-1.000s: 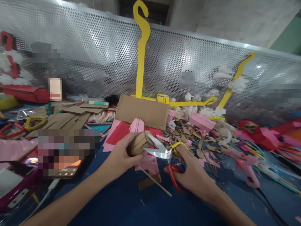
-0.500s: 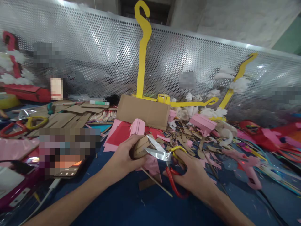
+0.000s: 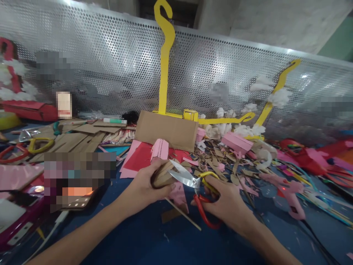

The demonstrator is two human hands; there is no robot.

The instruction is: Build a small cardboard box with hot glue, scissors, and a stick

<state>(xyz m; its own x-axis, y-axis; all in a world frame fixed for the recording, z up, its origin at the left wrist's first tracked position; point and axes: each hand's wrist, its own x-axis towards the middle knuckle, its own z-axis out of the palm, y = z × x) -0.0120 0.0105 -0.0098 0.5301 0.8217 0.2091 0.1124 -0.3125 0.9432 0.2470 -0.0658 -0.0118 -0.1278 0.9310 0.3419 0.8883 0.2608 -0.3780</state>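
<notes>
My left hand (image 3: 146,182) is closed around a brown cardboard piece (image 3: 163,175), fingers behind it and thumb along its lower edge. My right hand (image 3: 224,197) grips a pair of scissors (image 3: 187,179) by its red and yellow handles. The blades are parted and point left, with their tips at the right side of the cardboard. Just beyond my left fingers stands a small pink folded box (image 3: 160,149), near red paper (image 3: 142,156). A thin wooden stick (image 3: 183,214) and a pink paper scrap (image 3: 179,197) lie beneath my hands.
Cardboard scraps (image 3: 215,162) litter the table behind the scissors. A pink glue gun (image 3: 286,191) lies at right, its cord running forward. A cardboard panel (image 3: 167,131) and a tall yellow hook shape (image 3: 164,73) stand before a perforated metal screen (image 3: 124,66). Another scissors handle (image 3: 41,145) shows at left.
The scissor blades have closed slightly at the cardboard, and the cardboard is turned a little in my left hand. The whole view has shifted slightly.
</notes>
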